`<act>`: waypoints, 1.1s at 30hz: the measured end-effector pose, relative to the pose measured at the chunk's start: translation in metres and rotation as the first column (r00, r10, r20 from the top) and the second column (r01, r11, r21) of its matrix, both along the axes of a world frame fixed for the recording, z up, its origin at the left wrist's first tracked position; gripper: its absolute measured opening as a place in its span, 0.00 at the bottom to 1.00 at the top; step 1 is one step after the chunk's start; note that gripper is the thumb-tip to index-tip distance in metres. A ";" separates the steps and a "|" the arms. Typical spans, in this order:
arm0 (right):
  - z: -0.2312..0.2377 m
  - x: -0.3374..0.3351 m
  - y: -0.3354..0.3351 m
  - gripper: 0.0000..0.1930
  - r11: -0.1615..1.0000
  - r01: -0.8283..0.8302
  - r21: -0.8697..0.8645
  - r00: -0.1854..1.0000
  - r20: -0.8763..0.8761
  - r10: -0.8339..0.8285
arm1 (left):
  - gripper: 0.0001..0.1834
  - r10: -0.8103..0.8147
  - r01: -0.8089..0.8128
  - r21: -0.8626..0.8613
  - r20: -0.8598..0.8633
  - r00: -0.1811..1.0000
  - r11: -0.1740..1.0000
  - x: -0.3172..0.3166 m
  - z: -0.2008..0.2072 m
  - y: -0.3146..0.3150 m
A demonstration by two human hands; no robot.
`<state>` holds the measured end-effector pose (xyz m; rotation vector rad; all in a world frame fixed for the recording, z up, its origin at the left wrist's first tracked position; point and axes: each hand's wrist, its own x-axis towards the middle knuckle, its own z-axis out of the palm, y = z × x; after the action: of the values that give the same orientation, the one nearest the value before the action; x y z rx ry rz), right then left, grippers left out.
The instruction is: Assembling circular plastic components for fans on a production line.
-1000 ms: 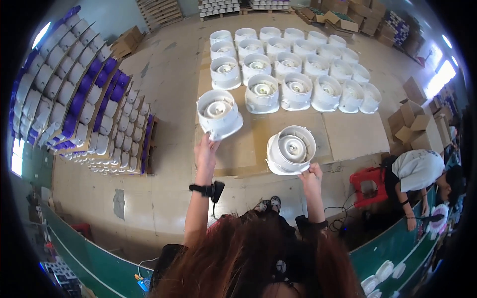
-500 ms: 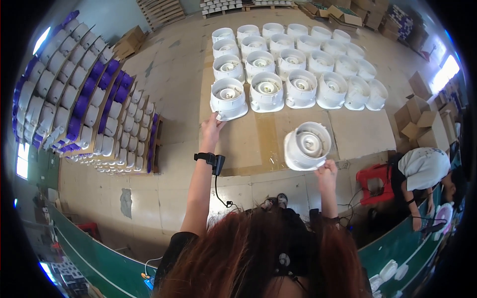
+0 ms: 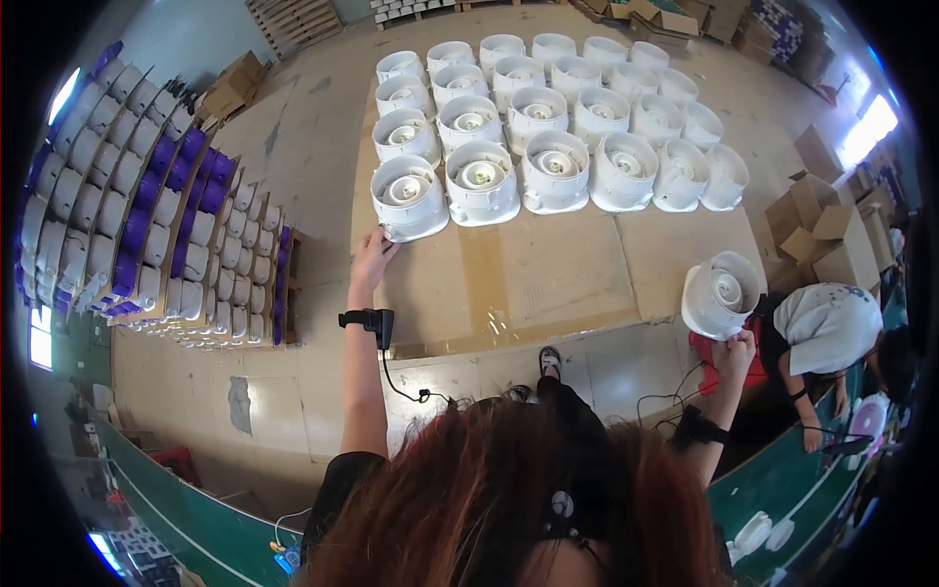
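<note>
My right hand (image 3: 736, 354) grips the lower edge of a white round plastic housing (image 3: 724, 292), held up at the right, tilted so its hollow inside with a ringed centre shows. At the left, my left hand (image 3: 372, 258) has its fingers closed on the base corner of another white housing (image 3: 408, 196), the nearest left one of several that stand upright in rows. That one rests on a flat cardboard sheet (image 3: 558, 279).
Stacked layers of white and purple parts (image 3: 147, 215) rise at the left. To the right are open cardboard boxes (image 3: 817, 220), a red stool (image 3: 706, 364) and a bent-over co-worker (image 3: 827, 328). A green work surface (image 3: 186, 504) runs along the near side.
My right hand has carried its housing to the right, past the cardboard's near right corner. My left hand stays at the same housing's base; the whole view has shifted a little.
</note>
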<state>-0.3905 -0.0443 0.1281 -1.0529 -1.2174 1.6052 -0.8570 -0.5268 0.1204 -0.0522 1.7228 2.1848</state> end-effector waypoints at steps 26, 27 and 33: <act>-0.023 -0.043 0.228 0.14 0.943 -0.214 0.254 0.851 0.522 0.053 | 0.12 0.441 -0.602 -0.438 -0.419 0.794 0.667 -0.008 -0.024 0.035; -0.020 -0.047 0.224 0.14 0.892 -0.255 0.375 0.790 0.613 -0.032 | 0.12 0.397 -0.640 -0.492 -0.514 0.761 0.590 -0.009 -0.030 0.029; -0.048 -0.050 0.241 0.13 0.822 -0.180 0.540 0.752 0.614 -0.239 | 0.14 0.310 -0.663 -0.582 -0.595 0.742 0.470 -0.006 -0.023 0.032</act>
<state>-0.4404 0.1971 0.0797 -1.2522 -1.9872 0.7009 -0.8628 -0.4944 0.0972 -0.3946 3.1618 1.6102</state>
